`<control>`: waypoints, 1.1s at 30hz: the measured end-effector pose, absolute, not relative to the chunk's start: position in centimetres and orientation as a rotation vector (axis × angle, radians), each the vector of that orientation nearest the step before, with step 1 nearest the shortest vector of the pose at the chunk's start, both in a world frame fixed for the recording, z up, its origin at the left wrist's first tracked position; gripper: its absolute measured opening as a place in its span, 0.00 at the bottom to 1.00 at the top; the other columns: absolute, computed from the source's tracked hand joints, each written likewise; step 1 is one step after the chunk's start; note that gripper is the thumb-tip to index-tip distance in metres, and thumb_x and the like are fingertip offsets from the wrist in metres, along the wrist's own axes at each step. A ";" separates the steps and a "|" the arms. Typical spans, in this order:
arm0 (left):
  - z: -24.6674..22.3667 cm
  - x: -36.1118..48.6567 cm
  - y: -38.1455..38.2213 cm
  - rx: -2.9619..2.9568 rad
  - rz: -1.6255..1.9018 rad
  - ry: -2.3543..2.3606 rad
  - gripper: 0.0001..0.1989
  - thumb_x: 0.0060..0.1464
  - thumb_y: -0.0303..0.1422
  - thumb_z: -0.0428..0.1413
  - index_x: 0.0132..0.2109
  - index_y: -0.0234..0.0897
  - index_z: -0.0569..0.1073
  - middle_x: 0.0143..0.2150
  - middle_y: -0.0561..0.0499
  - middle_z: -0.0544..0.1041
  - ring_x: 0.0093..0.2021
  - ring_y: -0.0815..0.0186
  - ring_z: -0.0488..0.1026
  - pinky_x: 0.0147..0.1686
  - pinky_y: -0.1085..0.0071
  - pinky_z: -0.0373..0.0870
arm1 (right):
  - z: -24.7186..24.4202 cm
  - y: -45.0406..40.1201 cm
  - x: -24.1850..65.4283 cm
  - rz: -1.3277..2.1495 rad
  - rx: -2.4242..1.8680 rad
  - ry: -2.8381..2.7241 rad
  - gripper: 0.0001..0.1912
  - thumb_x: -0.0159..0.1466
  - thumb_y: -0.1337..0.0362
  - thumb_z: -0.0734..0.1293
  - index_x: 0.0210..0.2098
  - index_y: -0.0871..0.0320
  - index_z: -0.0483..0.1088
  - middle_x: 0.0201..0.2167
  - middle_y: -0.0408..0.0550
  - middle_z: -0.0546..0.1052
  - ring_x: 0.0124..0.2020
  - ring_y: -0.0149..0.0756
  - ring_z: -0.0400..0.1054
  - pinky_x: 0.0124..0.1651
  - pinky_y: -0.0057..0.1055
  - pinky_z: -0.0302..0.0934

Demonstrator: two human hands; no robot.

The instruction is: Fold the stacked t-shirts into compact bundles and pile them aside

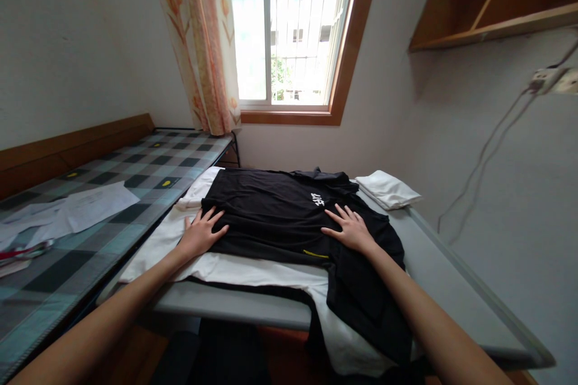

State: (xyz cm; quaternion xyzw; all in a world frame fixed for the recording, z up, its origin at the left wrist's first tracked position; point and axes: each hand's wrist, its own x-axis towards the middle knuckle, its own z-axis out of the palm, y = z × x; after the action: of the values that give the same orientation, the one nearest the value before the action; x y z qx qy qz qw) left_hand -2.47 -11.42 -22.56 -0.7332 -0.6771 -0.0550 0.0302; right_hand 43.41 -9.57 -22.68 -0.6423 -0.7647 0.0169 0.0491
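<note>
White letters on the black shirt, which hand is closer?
Right hand. It's just beside the white letters; the left hand rests farther left on the black shirt.

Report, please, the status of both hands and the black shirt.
Left hand, right hand open on black shirt. Shirt spread over white clothing, one sleeve overhanging table. Folded white cloth beyond right hand, apart.

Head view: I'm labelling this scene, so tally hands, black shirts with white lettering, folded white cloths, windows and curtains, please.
Left hand and right hand: 2
Black shirt with white lettering: 1
Folded white cloth: 1
Window: 1
Curtain: 1
Total: 6
</note>
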 end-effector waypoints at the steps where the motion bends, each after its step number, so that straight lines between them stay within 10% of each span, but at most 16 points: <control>1: -22.6 -2.5 -11.3 -2.263 -0.166 -2.093 0.30 0.62 0.51 0.44 0.68 0.49 0.59 0.71 0.45 0.55 0.69 0.39 0.50 0.59 0.33 0.48 | -22.7 -9.5 43.4 0.046 -1.954 -2.330 0.42 0.61 0.32 0.55 0.68 0.44 0.56 0.71 0.48 0.51 0.71 0.53 0.42 0.68 0.50 0.41; 33: -22.3 -2.3 -15.6 -2.212 -0.044 -2.162 0.32 0.62 0.52 0.43 0.70 0.51 0.52 0.73 0.46 0.48 0.69 0.36 0.48 0.59 0.34 0.49 | -22.7 -11.4 43.9 -0.019 -1.868 -2.371 0.39 0.65 0.37 0.53 0.67 0.51 0.59 0.70 0.53 0.55 0.70 0.53 0.44 0.68 0.49 0.44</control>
State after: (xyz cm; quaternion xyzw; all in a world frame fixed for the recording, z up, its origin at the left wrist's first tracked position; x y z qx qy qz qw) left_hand -2.31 -15.61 -22.25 -0.7147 -0.6988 -0.0143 0.0240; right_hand 43.91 -11.40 -22.69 -0.6178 -0.7839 -0.0062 0.0614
